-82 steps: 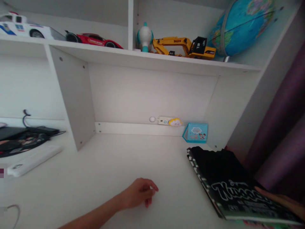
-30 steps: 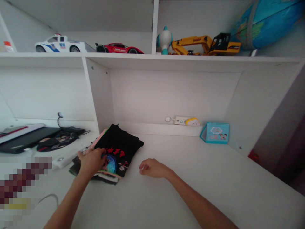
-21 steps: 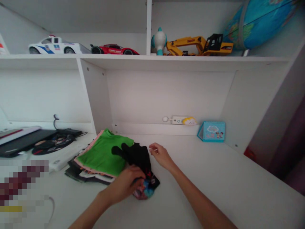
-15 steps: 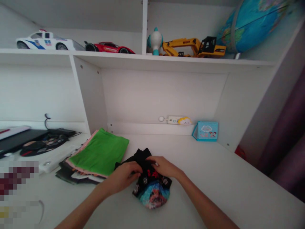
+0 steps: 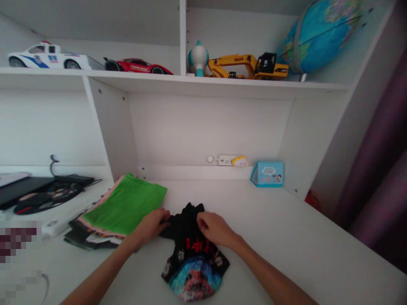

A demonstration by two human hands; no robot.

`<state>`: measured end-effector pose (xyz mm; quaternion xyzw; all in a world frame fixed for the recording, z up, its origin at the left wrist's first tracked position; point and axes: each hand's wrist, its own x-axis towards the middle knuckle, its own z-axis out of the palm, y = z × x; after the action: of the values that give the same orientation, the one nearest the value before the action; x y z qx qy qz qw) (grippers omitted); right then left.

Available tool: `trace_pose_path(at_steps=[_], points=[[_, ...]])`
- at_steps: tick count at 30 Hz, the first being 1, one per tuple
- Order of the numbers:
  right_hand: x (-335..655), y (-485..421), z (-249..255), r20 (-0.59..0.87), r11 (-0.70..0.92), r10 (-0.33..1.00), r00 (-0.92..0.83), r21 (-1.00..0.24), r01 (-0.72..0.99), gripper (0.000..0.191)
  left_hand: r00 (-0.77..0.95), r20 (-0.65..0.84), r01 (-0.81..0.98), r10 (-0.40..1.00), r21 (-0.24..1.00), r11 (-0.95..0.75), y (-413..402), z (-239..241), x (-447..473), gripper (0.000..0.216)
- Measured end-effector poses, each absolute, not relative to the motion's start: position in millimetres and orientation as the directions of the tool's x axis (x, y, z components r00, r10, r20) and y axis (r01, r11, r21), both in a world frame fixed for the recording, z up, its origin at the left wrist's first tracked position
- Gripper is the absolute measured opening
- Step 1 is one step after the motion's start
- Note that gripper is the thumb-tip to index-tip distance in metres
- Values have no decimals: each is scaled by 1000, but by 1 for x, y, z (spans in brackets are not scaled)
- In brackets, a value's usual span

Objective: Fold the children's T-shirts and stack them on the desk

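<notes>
A black garment (image 5: pixel 187 237) with red lettering and a blue and pink picture lies bunched on the white desk, its printed end towards me. At its left, my left hand (image 5: pixel 154 223) pinches a black flap of the cloth with fingers closed. My right hand (image 5: pixel 216 226) has its fingers curled together on the garment's upper right edge; the fingertips are partly hidden. Left of the garment sits a pile of folded clothes with a green one (image 5: pixel 127 205) on top, close behind my left hand.
A blue desk calendar (image 5: pixel 269 174) and a power strip (image 5: pixel 225 160) stand at the back. Cables and a dark device (image 5: pixel 28 190) lie at the left. Overhead, a shelf (image 5: pixel 143 80) holds a red toy car (image 5: pixel 140 66), a yellow toy excavator (image 5: pixel 248 65) and a globe (image 5: pixel 321 38).
My left hand has moved left, drawing the garment's left flap outward. The garment lies more spread, its printed end nearer me. The view has shifted slightly right.
</notes>
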<state>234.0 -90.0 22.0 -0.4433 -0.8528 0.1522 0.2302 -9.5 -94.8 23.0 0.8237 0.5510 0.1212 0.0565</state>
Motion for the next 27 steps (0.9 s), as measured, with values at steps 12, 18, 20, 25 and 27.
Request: trace_pose_path(at_steps=[12, 18, 20, 25, 27], points=[[277, -94, 48, 438, 541, 839, -323, -598, 592, 11, -67, 180, 997, 981, -32, 74, -68, 41, -85, 27], [272, -95, 39, 426, 529, 847, -317, -629, 569, 10, -4, 116, 1000, 993, -4, 5, -96, 56, -81, 23], [274, -95, 40, 418, 520, 853, -312, -634, 573, 9, 7, 81, 1000, 997, 19, -9, -118, 58, -82, 24], [276, -97, 40, 410, 518, 855, -317, -651, 555, 9, -55, 170, 998, 984, 26, 51, -174, 37, -108, 30], [275, -96, 38, 406, 515, 857, -317, -661, 546, 9, -158, 269, 987, 950, 56, 149, -191, 24, -126, 33]])
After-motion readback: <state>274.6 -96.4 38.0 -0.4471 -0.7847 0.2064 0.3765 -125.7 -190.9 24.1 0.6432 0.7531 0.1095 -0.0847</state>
